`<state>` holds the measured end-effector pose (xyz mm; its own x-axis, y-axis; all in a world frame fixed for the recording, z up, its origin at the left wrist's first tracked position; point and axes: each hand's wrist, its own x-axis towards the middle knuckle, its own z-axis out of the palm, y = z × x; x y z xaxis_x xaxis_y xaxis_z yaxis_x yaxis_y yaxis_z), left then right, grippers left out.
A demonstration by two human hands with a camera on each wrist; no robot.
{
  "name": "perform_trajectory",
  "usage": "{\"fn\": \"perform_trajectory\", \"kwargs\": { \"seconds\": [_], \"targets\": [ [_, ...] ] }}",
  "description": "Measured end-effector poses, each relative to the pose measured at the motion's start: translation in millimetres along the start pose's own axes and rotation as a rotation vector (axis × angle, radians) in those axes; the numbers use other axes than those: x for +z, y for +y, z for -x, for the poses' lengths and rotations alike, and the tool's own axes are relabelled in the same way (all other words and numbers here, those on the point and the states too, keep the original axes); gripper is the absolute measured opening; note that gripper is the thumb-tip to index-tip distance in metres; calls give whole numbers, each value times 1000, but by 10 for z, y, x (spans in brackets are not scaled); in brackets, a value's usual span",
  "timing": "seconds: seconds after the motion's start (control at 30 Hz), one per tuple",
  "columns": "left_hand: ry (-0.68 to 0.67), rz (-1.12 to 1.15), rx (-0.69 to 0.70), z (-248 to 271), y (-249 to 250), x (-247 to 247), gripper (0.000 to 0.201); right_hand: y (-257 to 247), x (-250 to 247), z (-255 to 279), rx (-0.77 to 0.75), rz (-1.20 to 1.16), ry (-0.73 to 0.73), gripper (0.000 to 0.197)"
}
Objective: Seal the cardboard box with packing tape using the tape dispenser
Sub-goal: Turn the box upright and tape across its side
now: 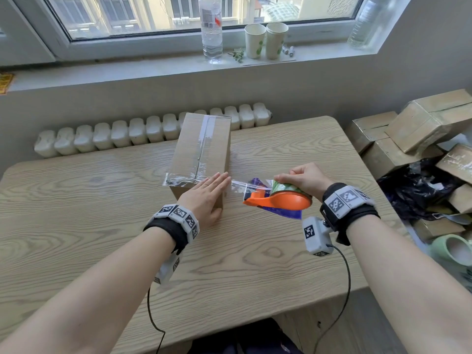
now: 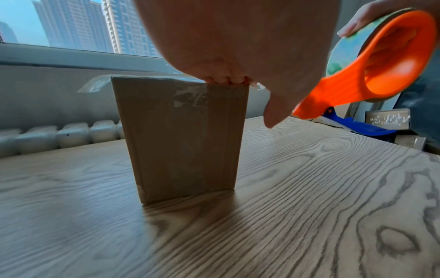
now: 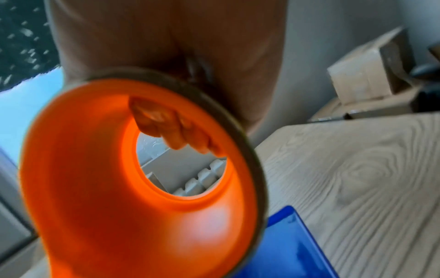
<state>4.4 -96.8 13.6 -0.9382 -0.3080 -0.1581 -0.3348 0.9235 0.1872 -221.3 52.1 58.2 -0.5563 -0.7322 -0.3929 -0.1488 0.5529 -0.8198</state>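
Left hand [image 1: 205, 198] lies flat on the cardboard box [image 1: 201, 154] at mid-counter [image 1: 76, 200], pinning packing tape [image 1: 238, 186]; right hand [image 1: 304, 181] grips the tape dispenser [image 1: 281, 200] just beside the box. Keeping the strip taut should tear it cleanly.

Bright with daylight from the window [image 1: 178, 11] beyond both hands, glaring off the clear tape [image 1: 237, 186] between them, casting the box's [image 2: 181, 135] shadow toward the left wrist, blurring the orange dispenser [image 3: 114, 188] against the right palm, bending the table [image 1: 76, 200] at the edges.
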Motion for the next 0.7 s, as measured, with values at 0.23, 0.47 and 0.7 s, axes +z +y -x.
{"fn": "perform_trajectory", "kwargs": {
  "seconds": [0.23,0.47,0.7],
  "targets": [
    [8,0,-2,-4,-2,4,80,13,92,4,-41,-205,3,51],
    [-10,5,7,-13,-7,-13,84,-13,125,-3,-86,-238,6,51],
    [-22,15,14,-23,-16,-19,84,-40,112,-8,-90,-262,4,46]
  ]
}}
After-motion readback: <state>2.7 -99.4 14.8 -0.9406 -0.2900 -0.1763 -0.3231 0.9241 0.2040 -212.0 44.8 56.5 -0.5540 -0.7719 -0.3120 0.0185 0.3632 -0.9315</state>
